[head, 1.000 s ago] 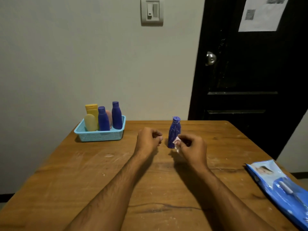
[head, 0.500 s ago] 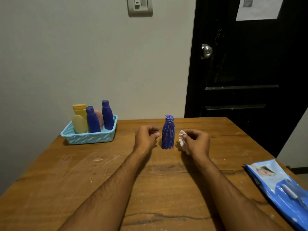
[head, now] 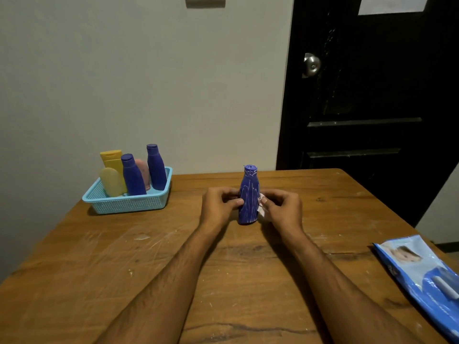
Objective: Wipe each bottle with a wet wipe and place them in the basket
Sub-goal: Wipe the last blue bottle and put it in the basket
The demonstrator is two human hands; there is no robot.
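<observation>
Head view: a blue bottle [head: 248, 194] streaked with white is held upright between two hands at the middle of the desk [head: 149, 264], its base on or just above the wood. The left hand [head: 218, 207] is curled against the bottle's left side, the thumb laid on its front, so the grip is closed on the bottle. The right hand [head: 283, 207] pinches a crumpled white wipe [head: 262, 211] in its fingertips, and the wipe is pressed against the bottle's right side low down. Both forearms are stretched forward over the wood. Well apart, at the far left of the desk near the wall, a light blue basket [head: 129, 203] is set, and five bottles are stood in it: two blue ones, a yellow one, a pale yellow one and a pink one partly hidden behind them. At the near right edge a blue wipe pack [head: 422, 276] is laid flat, partly cut off by the frame.
</observation>
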